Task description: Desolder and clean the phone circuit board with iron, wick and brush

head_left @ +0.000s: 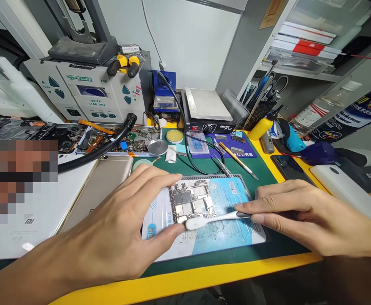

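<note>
A phone circuit board point(192, 197) lies on a blue and white printed pad point(230, 233) on the green mat. My left hand point(131, 220) spans the board's left side, the index finger at its upper left edge and the thumb at its lower left corner. Between the thumb and fingers of my right hand point(283, 214) is the handle of a white brush point(204, 221). The brush head rests at the board's lower edge, close to my left thumb, with its bristles hidden underneath.
Behind the pad lie tweezers point(222, 166), a pen-like tool point(239, 161) and a round tin point(174, 136). A black hose point(99, 156) crosses the left side above a white Xiaomi device point(29, 212). A heating plate point(208, 106) stands at the back; a dark phone point(292, 169) lies right.
</note>
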`<state>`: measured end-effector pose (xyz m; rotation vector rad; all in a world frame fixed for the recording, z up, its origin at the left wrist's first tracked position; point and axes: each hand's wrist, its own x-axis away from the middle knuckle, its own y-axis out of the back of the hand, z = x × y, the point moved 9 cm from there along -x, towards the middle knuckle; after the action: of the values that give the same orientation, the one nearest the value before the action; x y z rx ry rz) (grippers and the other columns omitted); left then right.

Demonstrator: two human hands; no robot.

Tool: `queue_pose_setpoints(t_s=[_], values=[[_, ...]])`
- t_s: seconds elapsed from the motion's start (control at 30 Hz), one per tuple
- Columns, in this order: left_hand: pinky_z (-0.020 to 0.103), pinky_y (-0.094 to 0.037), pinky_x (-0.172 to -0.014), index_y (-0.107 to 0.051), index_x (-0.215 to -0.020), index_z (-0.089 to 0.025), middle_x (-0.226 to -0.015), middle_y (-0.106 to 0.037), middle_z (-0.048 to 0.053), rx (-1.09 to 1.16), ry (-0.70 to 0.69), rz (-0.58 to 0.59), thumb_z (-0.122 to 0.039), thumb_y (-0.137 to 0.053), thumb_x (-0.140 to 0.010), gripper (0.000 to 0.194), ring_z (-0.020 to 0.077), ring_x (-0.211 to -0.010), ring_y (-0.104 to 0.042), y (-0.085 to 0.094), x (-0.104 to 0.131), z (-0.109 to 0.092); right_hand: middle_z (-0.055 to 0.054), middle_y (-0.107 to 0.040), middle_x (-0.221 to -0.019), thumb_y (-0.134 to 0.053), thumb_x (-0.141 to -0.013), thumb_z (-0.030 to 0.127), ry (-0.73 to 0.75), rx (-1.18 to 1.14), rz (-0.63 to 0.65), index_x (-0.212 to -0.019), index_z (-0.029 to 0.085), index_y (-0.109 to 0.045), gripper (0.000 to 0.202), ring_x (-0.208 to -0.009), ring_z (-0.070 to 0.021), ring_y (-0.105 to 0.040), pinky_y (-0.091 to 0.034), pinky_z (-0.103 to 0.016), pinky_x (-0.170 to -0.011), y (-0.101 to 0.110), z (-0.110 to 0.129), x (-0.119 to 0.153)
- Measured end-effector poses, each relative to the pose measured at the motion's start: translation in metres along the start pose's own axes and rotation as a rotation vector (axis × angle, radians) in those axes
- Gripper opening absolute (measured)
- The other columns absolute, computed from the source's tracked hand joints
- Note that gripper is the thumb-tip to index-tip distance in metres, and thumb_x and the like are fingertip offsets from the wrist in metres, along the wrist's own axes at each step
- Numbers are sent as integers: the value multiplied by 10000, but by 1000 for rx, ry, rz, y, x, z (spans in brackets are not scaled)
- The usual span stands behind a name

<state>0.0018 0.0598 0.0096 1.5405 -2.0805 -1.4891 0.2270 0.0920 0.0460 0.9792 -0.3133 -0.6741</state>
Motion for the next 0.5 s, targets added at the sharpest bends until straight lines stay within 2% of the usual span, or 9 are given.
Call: queue_pose_setpoints(t_s=[0.13, 0.3, 0.5], values=[[340, -417, -1175, -490, -1517, -215, -1372, -610, 56, 1, -5, -9, -331, -669, -1035, 527, 203, -1291, -566, 1, 3, 0, -90, -896, -952, -653, -1029, 197, -2, -10, 15, -1179, 224, -910, 299, -787, -252, -858, -604, -237, -534, 2, -6, 2], [341, -419, -1174, -490, -1512, -210, -1366, -610, 58, -12, -6, -2, -337, -673, -1036, 526, 203, -1291, -566, 1, 2, 0, -67, -905, -1016, -710, -1020, 259, -59, -43, 16, -1155, 275, -919, 250, -850, -261, -879, -696, -239, -671, 9, -20, 9], [344, -412, -1189, -483, -1522, -230, -1380, -610, 49, -15, 4, 1, -340, -673, -1036, 533, 199, -1301, -565, 0, 1, 1, -23, -903, -1069, -739, -1001, 325, -119, -46, -25, -1154, 362, -920, 240, -915, -306, -886, -680, -231, -535, 19, -39, 21]])
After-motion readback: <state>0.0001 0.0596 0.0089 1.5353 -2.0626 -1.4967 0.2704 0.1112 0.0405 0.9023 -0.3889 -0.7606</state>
